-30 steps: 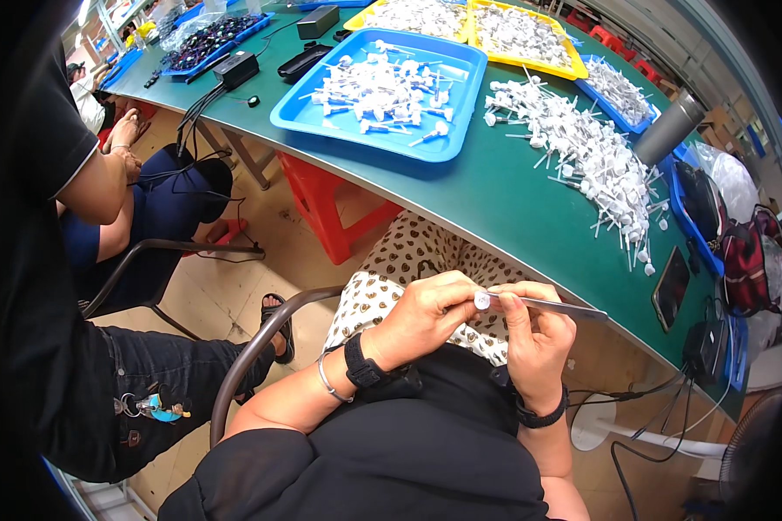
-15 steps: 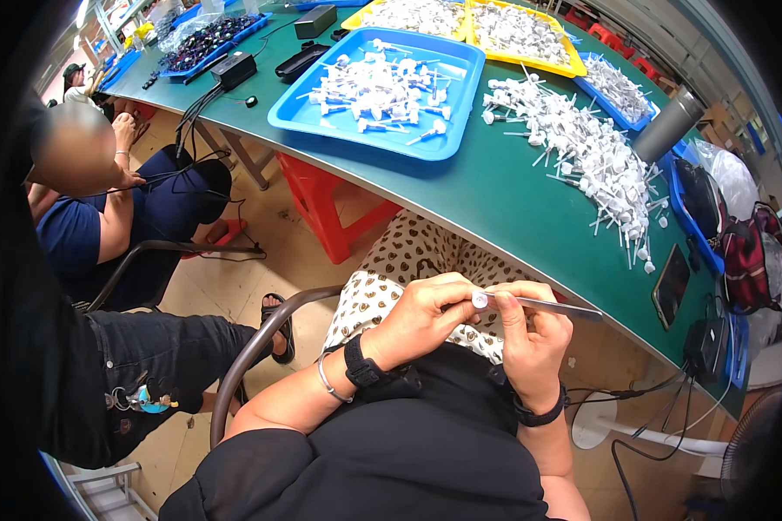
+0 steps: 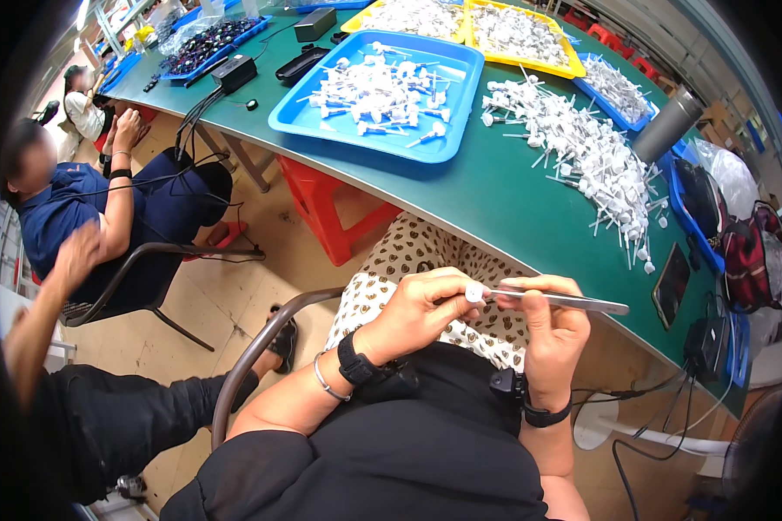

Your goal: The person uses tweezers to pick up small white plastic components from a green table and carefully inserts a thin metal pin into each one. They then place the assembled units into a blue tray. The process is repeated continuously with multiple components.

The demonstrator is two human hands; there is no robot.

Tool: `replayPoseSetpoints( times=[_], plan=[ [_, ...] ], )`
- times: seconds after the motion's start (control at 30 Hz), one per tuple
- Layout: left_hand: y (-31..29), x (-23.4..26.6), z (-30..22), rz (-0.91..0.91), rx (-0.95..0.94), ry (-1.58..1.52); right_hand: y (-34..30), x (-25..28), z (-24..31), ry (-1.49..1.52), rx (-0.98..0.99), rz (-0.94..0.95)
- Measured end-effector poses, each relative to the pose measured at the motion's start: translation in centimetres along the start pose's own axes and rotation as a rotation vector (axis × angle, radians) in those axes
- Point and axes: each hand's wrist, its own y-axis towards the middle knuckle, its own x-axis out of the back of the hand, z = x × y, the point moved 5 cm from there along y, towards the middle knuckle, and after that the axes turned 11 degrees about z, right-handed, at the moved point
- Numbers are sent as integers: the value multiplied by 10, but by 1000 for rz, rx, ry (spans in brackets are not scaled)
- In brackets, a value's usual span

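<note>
Above my lap, my left hand (image 3: 415,314) pinches a small white plastic piece (image 3: 474,293) with a round head between thumb and fingers. My right hand (image 3: 554,339) is closed on metal tweezers (image 3: 598,305), their tips reaching to the white piece and their blunt end sticking out to the right. The exact contact at the tips is too small to make out. Ahead on the green table (image 3: 513,204), a blue tray (image 3: 288,124) holds many similar white pieces with thin stems. A loose heap of such pieces (image 3: 595,165) lies right of it.
Yellow trays (image 3: 573,68) of white pieces stand behind the blue tray. On the right are a grey cylinder (image 3: 666,126), a phone (image 3: 672,285) and bags (image 3: 750,260). To the left, a person (image 3: 78,191) sits, and another person's arm (image 3: 48,300) reaches in nearby.
My right hand and the tweezers have shifted slightly right, showing more of the tweezers. The left hand has barely moved. The person standing at left has leaned away, uncovering the seated person.
</note>
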Motion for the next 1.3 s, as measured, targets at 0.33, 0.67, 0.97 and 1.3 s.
replayPoseSetpoints(
  times=[0.33, 0.67, 0.97, 1.3],
  plan=[
    [-2, 0, 8, -10, 32, -175, -1, 2, -6, -48, 1, -6],
    [17, 40, -26, -54, -122, 58, -1, 27, 8, -22, 40, -100],
    [99, 224, -53, -574, 27, 1438, -4, 76, 42, -65, 235, -291],
    [223, 2, -18, 125, -58, 1087, -15, 105, 44, -129, 221, -336]
  ],
)
